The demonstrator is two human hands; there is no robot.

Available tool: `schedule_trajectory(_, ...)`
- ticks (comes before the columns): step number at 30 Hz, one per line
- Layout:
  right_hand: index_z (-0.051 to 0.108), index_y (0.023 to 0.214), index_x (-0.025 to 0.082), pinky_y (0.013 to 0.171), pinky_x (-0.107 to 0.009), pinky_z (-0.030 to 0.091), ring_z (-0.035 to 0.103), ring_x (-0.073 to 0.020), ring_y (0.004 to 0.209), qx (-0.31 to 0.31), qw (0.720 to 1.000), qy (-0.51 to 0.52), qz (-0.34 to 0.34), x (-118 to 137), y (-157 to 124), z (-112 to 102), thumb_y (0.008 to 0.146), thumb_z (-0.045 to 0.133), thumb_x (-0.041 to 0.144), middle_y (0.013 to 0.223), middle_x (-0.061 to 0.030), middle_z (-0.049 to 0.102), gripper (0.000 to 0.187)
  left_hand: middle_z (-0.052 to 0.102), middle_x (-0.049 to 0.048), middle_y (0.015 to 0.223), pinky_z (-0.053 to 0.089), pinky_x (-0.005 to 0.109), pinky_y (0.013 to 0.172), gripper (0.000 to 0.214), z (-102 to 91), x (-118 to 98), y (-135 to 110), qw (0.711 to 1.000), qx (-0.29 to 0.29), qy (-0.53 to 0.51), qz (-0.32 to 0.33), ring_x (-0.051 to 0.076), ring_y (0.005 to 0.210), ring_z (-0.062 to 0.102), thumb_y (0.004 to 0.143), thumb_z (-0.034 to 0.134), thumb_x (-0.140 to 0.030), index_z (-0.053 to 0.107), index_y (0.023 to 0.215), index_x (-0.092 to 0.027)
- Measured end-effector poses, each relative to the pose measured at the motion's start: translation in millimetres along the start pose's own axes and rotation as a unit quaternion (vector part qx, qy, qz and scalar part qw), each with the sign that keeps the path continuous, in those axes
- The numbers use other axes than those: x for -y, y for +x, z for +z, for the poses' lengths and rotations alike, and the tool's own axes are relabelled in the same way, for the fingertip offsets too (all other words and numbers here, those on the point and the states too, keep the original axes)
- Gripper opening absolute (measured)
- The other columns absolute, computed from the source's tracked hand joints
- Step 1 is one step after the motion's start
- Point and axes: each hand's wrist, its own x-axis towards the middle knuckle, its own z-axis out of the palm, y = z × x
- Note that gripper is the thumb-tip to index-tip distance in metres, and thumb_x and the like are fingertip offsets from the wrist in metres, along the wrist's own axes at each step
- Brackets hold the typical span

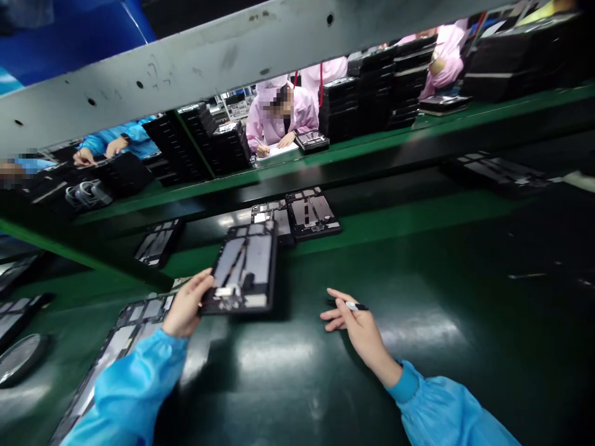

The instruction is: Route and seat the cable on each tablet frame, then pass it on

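My left hand [188, 302] grips the left edge of an opened tablet [258, 260], its grey battery cells, dark flex cables and boards exposed. The tablet is tilted and held above the green work surface. My right hand [356, 322] is over the surface to the right, apart from the tablet. A slim black-and-white pen-like tool [357, 306] rests between its thumb and fingers. Behind the held tablet lie another opened tablet [313, 214] and one partly hidden by it [273, 214]. Under my left forearm is a further opened tablet [116, 341], partly covered by the sleeve.
A green post [93, 248] rises at left, and a grey metal beam [209, 52] crosses above. A round dish [21, 359] sits at far left. Across the line, a person in pink [304, 108] writes beside stacked black trays [341, 114]. Another tablet [499, 167] lies at far right.
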Motion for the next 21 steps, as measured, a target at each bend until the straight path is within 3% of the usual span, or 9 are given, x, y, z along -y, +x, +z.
schedule_trajectory(2, 0.058, 0.127, 0.013, 0.061, -0.037, 0.06, 0.074, -0.0232, 0.061, -0.031, 1.0, -0.003, -0.003, 2, 2, -9, 0.078, 0.056, 0.074, 0.085, -0.0135, 0.079, 0.078, 0.07, 0.0058, 0.085, 0.051, 0.025, 0.06, 0.068, 20.0, 26, -37, 0.999, 0.054, -0.006, -0.006, 0.018, 0.068, 0.065, 0.061, 0.082, -0.051, 0.065, 0.114, -0.011)
schedule_trajectory(5, 0.057, 0.126, 0.017, 0.073, -0.042, 0.061, 0.076, -0.0268, 0.076, -0.064, 0.996, -0.047, -0.038, 8, 0, -33, 0.083, 0.052, 0.071, 0.1, -0.0156, 0.078, 0.07, 0.07, 0.0073, 0.087, 0.052, 0.026, 0.062, 0.067, 58.5, 62, -77, 0.987, 0.156, -0.004, 0.026, 0.018, 0.069, 0.066, 0.075, 0.067, -0.057, 0.057, 0.124, -0.012)
schedule_trajectory(8, 0.06, 0.122, 0.021, 0.091, -0.045, 0.056, 0.073, -0.0291, 0.1, -0.024, 0.977, -0.192, -0.091, 12, -19, -59, 0.09, 0.05, 0.059, 0.115, -0.0136, 0.074, 0.05, 0.068, 0.0092, 0.098, 0.054, 0.031, 0.076, 0.062, 81.8, 79, -94, 0.978, 0.199, 0.013, 0.054, 0.019, 0.081, 0.066, 0.081, 0.059, -0.053, 0.053, 0.128, -0.014)
schedule_trajectory(10, 0.059, 0.125, 0.025, 0.096, -0.043, 0.053, 0.065, -0.0296, 0.116, 0.027, 0.947, -0.299, -0.112, 11, -39, -71, 0.09, 0.055, 0.05, 0.126, -0.0101, 0.069, 0.043, 0.066, 0.009, 0.106, 0.051, 0.034, 0.086, 0.056, 81.5, 81, -98, 0.975, 0.211, 0.031, 0.068, 0.019, 0.088, 0.064, 0.078, 0.064, -0.048, 0.058, 0.124, -0.016)
schedule_trajectory(14, 0.049, 0.138, 0.028, 0.095, -0.042, 0.055, 0.061, -0.0305, 0.122, 0.083, 0.9, -0.409, -0.126, 2, -67, -82, 0.081, 0.07, 0.04, 0.134, -0.007, 0.064, 0.061, 0.064, 0.0066, 0.1, 0.05, 0.034, 0.089, 0.04, 61.7, 81, -113, 0.938, 0.29, 0.144, 0.125, 0.018, 0.087, 0.06, 0.081, 0.063, -0.038, 0.067, 0.116, -0.019)
schedule_trajectory(17, 0.05, 0.137, 0.025, 0.092, -0.043, 0.057, 0.063, -0.0319, 0.117, 0.073, 0.896, -0.416, -0.138, -1, -70, -86, 0.082, 0.069, 0.041, 0.128, -0.0091, 0.067, 0.06, 0.063, 0.0078, 0.103, 0.052, 0.032, 0.085, 0.047, 52.8, 83, -130, 0.884, 0.336, 0.25, 0.209, 0.018, 0.089, 0.061, 0.09, 0.054, -0.033, 0.055, 0.135, -0.019)
schedule_trajectory(21, 0.053, 0.133, 0.025, 0.093, -0.046, 0.056, 0.065, -0.0322, 0.115, 0.048, 0.906, -0.39, -0.159, 12, -69, -85, 0.084, 0.068, 0.045, 0.123, -0.0092, 0.07, 0.055, 0.064, 0.0091, 0.109, 0.053, 0.034, 0.085, 0.038, 51.8, 82, -142, 0.851, 0.278, 0.319, 0.31, 0.021, 0.097, 0.062, 0.096, 0.053, -0.036, 0.058, 0.129, -0.02)
